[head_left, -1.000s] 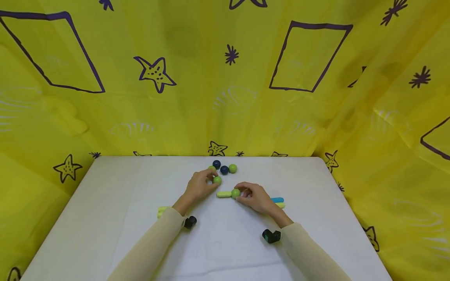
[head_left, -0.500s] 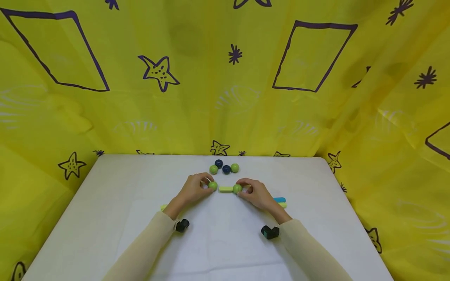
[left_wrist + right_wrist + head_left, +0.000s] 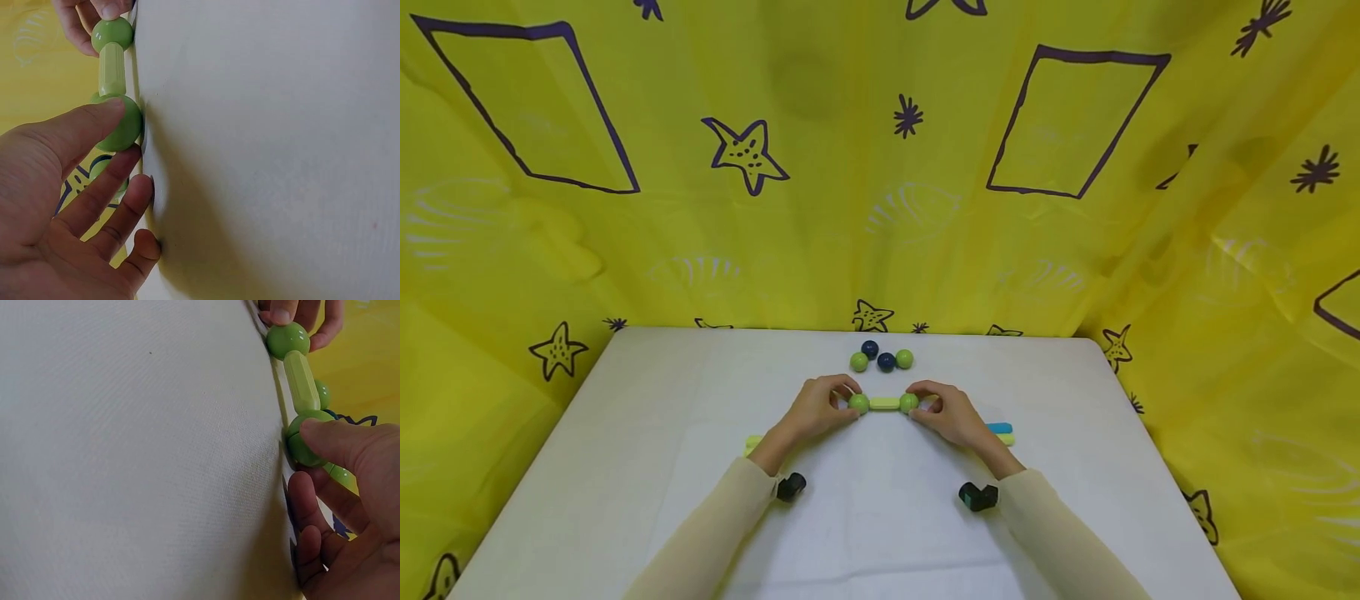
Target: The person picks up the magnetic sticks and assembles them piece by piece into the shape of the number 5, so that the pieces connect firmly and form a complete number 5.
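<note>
One yellow patterned curtain point(image 3: 820, 242) is hanging along the far, left and right sides of a white table point(image 3: 617, 517). Past midway, a left hand point(image 3: 815, 407) and right hand point(image 3: 952, 415) are curling loosely. Only the head view is showing a blue stick point(image 3: 1000, 428), at right; wrist views are revealing long facets on a pale yellow rod point(image 3: 883, 404) lying between the hands. Its ends are touching a left green ball point(image 3: 858, 404) and a right green ball point(image 3: 908, 402), each hand pinching its own.

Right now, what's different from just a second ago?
The left hand brought its green ball away from the loose balls to the middle stick's bare left end. The right hand moved the other green ball and that stick a little closer to the loose balls. Both hands still hold on; the loose balls stayed put.
</note>
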Tool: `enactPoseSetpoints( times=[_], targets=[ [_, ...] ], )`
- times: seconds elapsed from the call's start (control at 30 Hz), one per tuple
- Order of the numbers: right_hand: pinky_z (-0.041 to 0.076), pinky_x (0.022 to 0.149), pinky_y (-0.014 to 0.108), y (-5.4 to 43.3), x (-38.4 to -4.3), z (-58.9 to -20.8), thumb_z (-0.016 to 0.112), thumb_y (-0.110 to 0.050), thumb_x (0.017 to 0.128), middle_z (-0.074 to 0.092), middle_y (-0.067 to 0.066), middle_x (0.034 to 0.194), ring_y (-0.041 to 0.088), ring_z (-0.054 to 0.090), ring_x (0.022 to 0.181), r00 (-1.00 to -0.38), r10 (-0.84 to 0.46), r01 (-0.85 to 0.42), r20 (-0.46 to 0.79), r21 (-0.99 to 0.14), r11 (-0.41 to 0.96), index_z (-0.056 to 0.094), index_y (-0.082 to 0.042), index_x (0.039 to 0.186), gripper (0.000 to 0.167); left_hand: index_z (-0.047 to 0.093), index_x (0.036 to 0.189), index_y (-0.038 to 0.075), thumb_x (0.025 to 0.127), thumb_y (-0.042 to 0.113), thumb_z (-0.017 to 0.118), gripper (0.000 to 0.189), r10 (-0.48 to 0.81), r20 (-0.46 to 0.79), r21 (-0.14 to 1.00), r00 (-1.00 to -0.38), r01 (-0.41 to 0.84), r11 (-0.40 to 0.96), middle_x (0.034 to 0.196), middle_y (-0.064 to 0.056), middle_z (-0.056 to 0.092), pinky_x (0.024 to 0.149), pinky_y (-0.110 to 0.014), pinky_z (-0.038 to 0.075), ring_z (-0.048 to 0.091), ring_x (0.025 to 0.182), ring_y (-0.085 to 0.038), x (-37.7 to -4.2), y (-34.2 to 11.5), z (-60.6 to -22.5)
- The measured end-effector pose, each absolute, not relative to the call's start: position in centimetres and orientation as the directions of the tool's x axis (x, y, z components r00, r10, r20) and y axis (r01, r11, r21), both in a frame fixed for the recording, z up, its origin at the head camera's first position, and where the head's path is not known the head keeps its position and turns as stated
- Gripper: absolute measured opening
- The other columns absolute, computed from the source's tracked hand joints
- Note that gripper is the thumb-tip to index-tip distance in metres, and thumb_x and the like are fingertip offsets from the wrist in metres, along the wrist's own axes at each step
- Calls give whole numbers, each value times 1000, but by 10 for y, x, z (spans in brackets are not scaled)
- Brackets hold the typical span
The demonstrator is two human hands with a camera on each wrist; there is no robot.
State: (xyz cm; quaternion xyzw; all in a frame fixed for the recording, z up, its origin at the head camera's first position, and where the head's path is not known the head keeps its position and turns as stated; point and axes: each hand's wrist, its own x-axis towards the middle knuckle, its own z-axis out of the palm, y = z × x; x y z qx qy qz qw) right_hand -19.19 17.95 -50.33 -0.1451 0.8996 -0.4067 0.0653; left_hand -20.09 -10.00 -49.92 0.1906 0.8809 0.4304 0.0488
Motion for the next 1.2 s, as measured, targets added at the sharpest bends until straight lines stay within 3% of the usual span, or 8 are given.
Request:
enactPoseSetpoints(
  times=[0.77, 1.2],
  targets=[
    [44, 68, 26, 179, -191, -504, 76, -14, 94, 71, 4, 119, 14, 53, 75, -950, -312, -201, -1, -762, 616, 70, -15, 126, 33, 73, 105, 11, 82, 8, 85, 26, 393, 146, 767, -908, 355, 535, 91, -4, 73, 65, -28, 44, 52, 69, -13, -201, -99, -506],
    [44, 65, 28, 170, -196, -507, 77, -14, 93, 71, 2, 117, 15, 53, 70, -966, -257, -193, 35, -759, 622, 71, -15, 125, 33, 74, 109, 12, 86, 9, 83, 25, 388, 111, 765, -915, 328, 555, 97, -6, 76, 69, -29, 45, 55, 73, -14, -206, -102, -500]
  ],
)
